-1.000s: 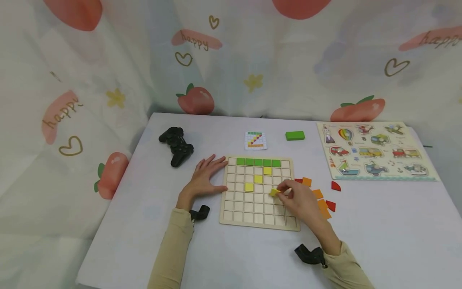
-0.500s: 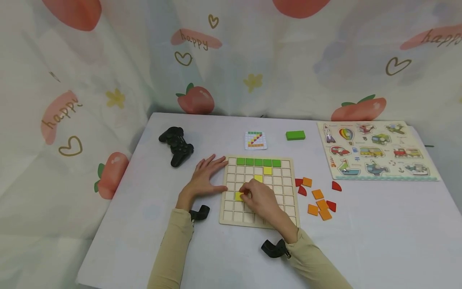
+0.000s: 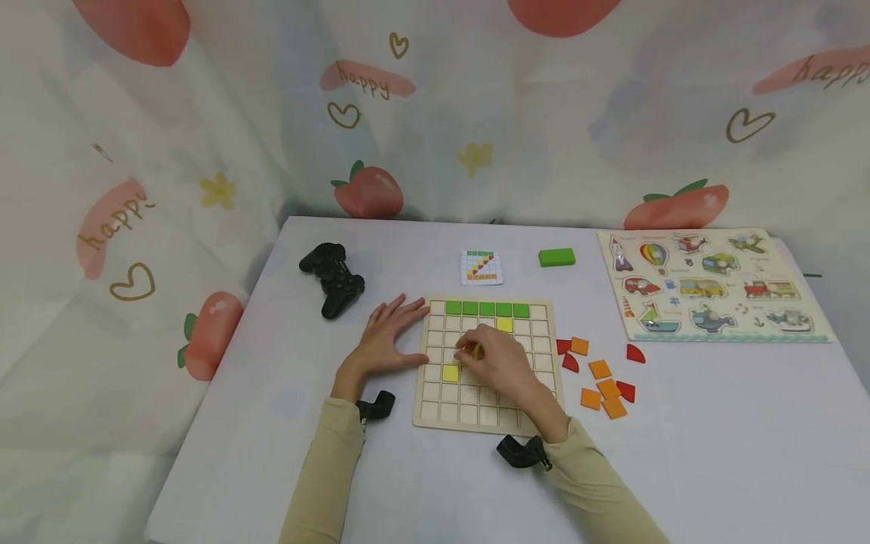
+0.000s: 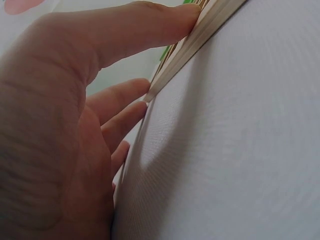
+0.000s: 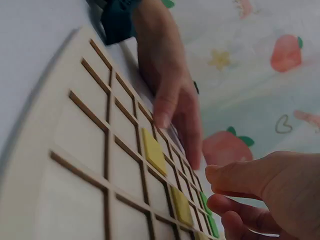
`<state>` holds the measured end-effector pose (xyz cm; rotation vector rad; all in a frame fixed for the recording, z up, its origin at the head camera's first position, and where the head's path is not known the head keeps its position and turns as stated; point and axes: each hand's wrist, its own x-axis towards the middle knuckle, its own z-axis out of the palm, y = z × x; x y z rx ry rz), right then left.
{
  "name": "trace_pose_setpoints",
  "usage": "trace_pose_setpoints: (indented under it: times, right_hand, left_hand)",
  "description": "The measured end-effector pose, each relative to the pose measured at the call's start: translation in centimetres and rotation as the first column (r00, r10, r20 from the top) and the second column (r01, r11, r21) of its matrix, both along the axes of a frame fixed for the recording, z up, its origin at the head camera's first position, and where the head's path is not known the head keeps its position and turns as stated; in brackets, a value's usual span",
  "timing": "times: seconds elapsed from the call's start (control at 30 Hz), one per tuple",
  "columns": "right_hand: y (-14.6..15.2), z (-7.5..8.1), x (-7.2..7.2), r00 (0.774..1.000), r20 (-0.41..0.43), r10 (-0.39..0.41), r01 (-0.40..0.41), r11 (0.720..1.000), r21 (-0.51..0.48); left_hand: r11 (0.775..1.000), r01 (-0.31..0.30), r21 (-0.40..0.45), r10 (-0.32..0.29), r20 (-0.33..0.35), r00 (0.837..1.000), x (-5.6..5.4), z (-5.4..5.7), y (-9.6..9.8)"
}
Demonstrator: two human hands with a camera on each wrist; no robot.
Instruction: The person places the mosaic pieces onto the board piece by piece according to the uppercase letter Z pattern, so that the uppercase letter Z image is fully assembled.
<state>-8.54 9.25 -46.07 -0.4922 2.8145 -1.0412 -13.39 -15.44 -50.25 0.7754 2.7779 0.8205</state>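
A wooden grid board (image 3: pixel 435 412) lies on the table. Green tiles (image 3: pixel 486 308) line its top row, and yellow tiles (image 3: pixel 451 373) form a slanting line below them. My left hand (image 3: pixel 382 344) spreads along the board's left edge; its thumb (image 4: pixel 172 22) is on the rim and two fingertips meet the side. Over the middle of the board is my right hand (image 3: pixel 499 361), hiding part of the yellow line. In the right wrist view its bent fingers (image 5: pixel 245 210) stand slightly apart near the yellow tiles, with nothing showing between them.
Loose orange squares (image 3: pixel 590 398) and red quarter-round pieces (image 3: pixel 635 353) lie right of the board. Behind it are a pattern card (image 3: pixel 481 267) and a green block (image 3: pixel 556 258). A black game controller (image 3: pixel 333 279) lies at left, a picture puzzle board (image 3: pixel 714 295) at right.
My right hand has carried a yellow tile leftward across the board and left it at the lower end of the yellow line, then risen slightly up and right. My left hand has stayed put.
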Motion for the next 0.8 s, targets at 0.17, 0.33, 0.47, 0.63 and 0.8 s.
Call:
trace_pose_setpoints:
  times: [0.17, 0.33, 0.47, 0.63, 0.8]
  right_hand:
    - [4.6, 0.8, -1.7, 0.995, 0.005, -0.095, 0.095, 0.995, -0.011]
    - [11.0, 1.5, -2.5, 0.972, 0.084, -0.219, 0.212, 0.974, 0.079]
    - [14.5, 1.4, -2.5, 0.943, 0.213, -0.255, 0.228, 0.963, 0.141]
    - [15.6, 1.1, -2.6, 0.932, 0.302, -0.2, 0.171, 0.978, 0.122]
    - [15.4, 1.0, -2.7, 0.938, 0.306, -0.163, 0.13, 0.983, 0.126]
  left_hand:
    - [1.0, -0.003, 0.006, 0.003, 0.009, 1.0, 0.0, 0.0, 0.1]
    - [1.0, -0.004, 0.003, 0.004, 0.005, 1.0, -0.1, -0.2, 0.0]
    - [1.0, -0.01, 0.005, 0.01, 0.008, 1.0, -0.1, -0.3, -0.2]
    - [1.0, -0.01, 0.012, 0.01, 0.004, 1.0, -0.2, -0.5, -0.3]
    - [1.0, 0.001, 0.01, -0.001, -0.014, 1.0, -0.3, -0.7, -0.3]
